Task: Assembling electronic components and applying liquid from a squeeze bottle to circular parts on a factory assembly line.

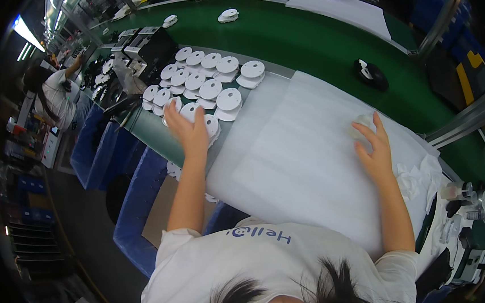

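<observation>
The white, round, plastic-looking spool [189, 110] by your left hand [192, 134] lies left of the frame's centre, at the near edge of a cluster of matching white twin-disc spools [229, 99]. It sits just beyond your palm, between your thumb and fingers, and being round it shows no clear long axis. Those left fingers are parted around it; you cannot tell from here whether they press on it or merely hover. Your left hand is plainly the nearer one: the cluster spreads from it toward the upper left and upper right, over the grey-green tabletop [157, 136]. Your right hand [374, 151] is well apart, right of centre, over a white, soft-looking sheet [288, 148], its fingers curved and spaced wide, close to a pale, translucent piece [355, 134] of unclear outline. Past the sheet, a green belt [302, 47] crosses the top of the frame.
</observation>
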Tool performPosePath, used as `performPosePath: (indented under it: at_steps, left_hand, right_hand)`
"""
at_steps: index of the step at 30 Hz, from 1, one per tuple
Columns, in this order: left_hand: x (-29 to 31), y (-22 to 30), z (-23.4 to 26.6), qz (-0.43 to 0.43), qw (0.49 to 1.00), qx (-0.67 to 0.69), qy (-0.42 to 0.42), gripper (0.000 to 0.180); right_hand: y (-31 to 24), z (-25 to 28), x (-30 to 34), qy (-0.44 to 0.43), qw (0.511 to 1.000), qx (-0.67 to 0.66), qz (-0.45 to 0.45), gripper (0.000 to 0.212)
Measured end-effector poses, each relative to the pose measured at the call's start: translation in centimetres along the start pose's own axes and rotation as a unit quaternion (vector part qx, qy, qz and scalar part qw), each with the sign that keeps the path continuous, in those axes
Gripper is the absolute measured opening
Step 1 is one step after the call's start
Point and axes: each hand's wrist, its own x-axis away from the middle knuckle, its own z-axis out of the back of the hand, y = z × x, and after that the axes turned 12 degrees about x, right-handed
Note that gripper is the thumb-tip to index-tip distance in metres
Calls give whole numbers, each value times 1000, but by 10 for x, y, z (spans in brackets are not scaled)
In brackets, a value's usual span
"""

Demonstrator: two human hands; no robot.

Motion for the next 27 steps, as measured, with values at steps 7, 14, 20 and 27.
performPosePath:
  at_steps: [7,14,20,27]
  left_hand:
    - [-55,47,-84,-99,953,-72,-278,54]
    - [-72,69,-132,30,867,-342,-361,60]
    - [-72,73,-136,47,858,-356,-368,60]
    - [-67,74,-136,44,868,-372,-326,59]
  right_hand:
    - [0,-14,5,-32,998,-54,-24,46]
    - [5,-17,8,-27,998,-55,-18,46]
    - [5,-16,6,-25,997,-75,-14,44]
    - [9,-18,7,-20,997,-67,-12,42]
